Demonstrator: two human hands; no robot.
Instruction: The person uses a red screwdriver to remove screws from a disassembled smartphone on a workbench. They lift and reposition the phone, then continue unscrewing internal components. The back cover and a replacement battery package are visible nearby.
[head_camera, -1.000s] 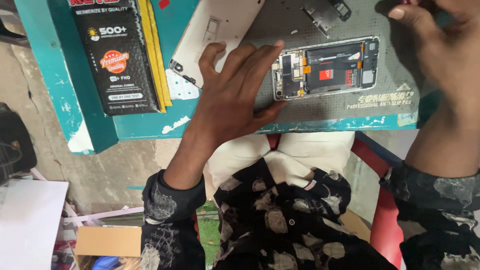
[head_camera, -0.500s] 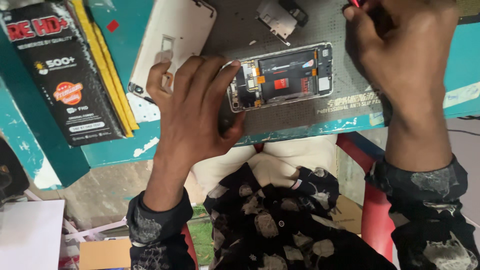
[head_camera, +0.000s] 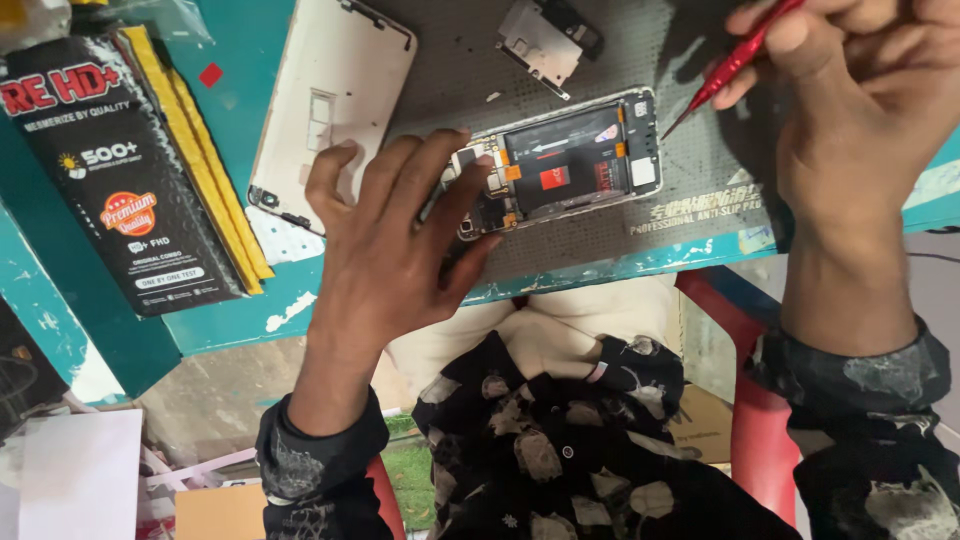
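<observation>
Opened phone (head_camera: 560, 165) — back off, dark innards, red patch

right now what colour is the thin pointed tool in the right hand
Red, seen best in the head view: the thin pointed tool held in the right hand.

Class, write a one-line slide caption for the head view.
Left hand steadies an opened phone on a grey mat; right hand holds a red screwdriver.

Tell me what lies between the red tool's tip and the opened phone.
In the head view, only bare grey mat separates the red tool tip, held by the right hand, from the opened phone; the left hand steadies the phone's other end.
</observation>
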